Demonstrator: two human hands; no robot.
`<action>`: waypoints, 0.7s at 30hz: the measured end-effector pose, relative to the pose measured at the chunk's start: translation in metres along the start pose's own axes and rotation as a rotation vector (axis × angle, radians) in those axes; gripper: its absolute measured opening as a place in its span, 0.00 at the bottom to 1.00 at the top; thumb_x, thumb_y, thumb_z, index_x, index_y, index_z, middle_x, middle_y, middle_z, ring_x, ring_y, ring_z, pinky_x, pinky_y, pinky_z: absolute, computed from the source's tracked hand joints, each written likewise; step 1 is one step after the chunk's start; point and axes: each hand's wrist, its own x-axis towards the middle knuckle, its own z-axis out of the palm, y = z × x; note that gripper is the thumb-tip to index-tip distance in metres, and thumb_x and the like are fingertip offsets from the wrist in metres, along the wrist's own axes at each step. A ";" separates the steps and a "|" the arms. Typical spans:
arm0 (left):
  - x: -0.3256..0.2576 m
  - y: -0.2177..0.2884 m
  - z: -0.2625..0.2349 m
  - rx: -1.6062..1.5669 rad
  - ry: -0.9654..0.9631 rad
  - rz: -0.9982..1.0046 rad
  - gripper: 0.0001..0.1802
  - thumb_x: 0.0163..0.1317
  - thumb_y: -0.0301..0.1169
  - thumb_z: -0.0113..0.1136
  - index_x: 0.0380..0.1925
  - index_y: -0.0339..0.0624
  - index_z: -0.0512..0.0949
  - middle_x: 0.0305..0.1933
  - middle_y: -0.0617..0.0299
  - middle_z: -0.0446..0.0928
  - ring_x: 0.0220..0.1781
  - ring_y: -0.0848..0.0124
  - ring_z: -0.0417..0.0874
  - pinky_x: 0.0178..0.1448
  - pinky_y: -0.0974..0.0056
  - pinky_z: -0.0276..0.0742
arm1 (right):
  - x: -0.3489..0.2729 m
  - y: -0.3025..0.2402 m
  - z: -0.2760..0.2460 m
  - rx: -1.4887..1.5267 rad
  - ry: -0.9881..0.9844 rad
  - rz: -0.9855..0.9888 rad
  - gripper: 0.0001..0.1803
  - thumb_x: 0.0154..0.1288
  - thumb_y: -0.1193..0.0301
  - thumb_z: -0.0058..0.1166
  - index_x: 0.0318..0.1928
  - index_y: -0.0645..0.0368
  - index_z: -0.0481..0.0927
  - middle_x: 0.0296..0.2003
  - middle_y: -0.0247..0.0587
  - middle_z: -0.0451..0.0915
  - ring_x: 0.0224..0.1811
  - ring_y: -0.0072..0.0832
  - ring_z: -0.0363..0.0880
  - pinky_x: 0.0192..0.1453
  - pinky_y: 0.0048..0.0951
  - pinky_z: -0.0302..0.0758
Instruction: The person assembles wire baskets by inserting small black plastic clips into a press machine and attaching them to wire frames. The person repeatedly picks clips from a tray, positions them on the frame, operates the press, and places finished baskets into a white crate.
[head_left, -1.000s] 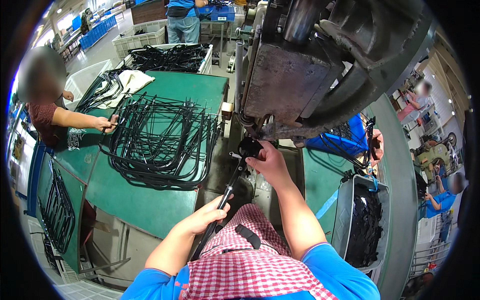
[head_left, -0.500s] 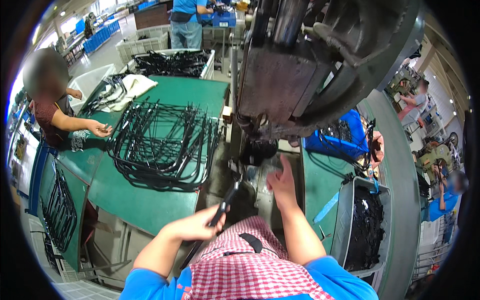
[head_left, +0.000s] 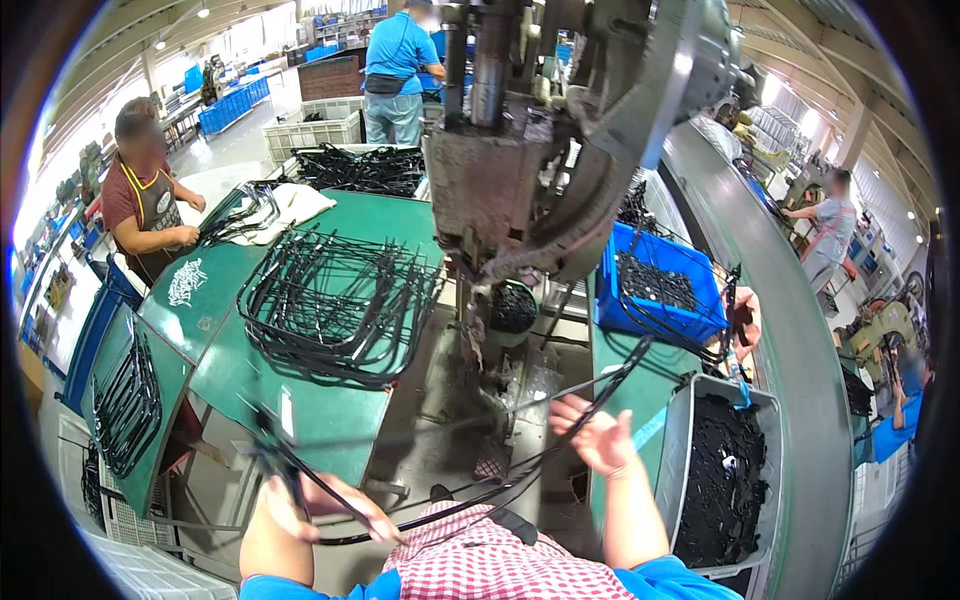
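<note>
From the head camera, the left hand (head_left: 318,503) is closed around one end of a bent black rod (head_left: 470,490), low by the near edge of the green worktop (head_left: 330,415). The rod arcs across the checked apron (head_left: 490,565) toward the right hand (head_left: 598,435), which is open with fingers spread, seemingly just touching it. A pile of black rod frames (head_left: 335,305) lies mid-worktop; a press machine (head_left: 520,170) looms above.

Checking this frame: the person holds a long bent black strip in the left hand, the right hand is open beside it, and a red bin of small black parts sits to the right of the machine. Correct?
Not quite. The bin of small black parts is blue, not red, as the head view shows. The rest holds: the left hand grips the long bent black strip, the right hand is open beside it, and the bin sits to the right of the machine.
</note>
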 end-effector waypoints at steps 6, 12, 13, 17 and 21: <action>-0.007 -0.088 -0.055 -0.037 0.696 -0.109 0.32 0.49 0.22 0.55 0.59 0.32 0.67 0.50 0.45 0.77 0.50 0.58 0.79 0.49 0.60 0.74 | -0.092 -0.104 0.016 -0.274 -0.463 -0.456 0.31 0.58 0.60 0.53 0.56 0.69 0.73 0.50 0.67 0.75 0.46 0.56 0.78 0.52 0.52 0.71; 0.053 -0.218 -0.031 0.354 1.258 -0.383 0.49 0.49 0.27 0.54 0.71 0.39 0.42 0.67 0.54 0.56 0.68 0.62 0.57 0.67 0.64 0.57 | -0.085 -0.069 0.064 -0.087 -0.013 0.153 0.16 0.59 0.62 0.60 0.37 0.61 0.72 0.22 0.34 0.70 0.29 0.32 0.74 0.44 0.38 0.74; 0.066 -0.215 -0.006 0.283 1.117 -0.363 0.52 0.49 0.34 0.58 0.71 0.40 0.40 0.67 0.55 0.55 0.68 0.61 0.56 0.67 0.62 0.57 | -0.061 -0.051 0.063 -0.189 -0.056 0.187 0.16 0.59 0.61 0.60 0.36 0.59 0.71 0.22 0.32 0.69 0.30 0.29 0.75 0.43 0.33 0.74; 0.077 -0.252 0.013 0.938 0.747 -0.394 0.58 0.50 0.37 0.65 0.71 0.40 0.34 0.69 0.53 0.53 0.69 0.63 0.56 0.71 0.56 0.54 | 0.028 0.050 0.077 -0.083 0.255 0.160 0.08 0.66 0.66 0.54 0.34 0.55 0.71 0.26 0.31 0.71 0.27 0.22 0.72 0.36 0.26 0.73; 0.059 -0.166 -0.032 0.405 0.804 -0.321 0.52 0.44 0.27 0.61 0.71 0.40 0.45 0.58 0.59 0.63 0.57 0.69 0.66 0.62 0.64 0.65 | 0.086 0.086 0.125 0.129 0.399 0.118 0.14 0.67 0.58 0.54 0.42 0.55 0.74 0.27 0.29 0.72 0.29 0.20 0.71 0.35 0.22 0.70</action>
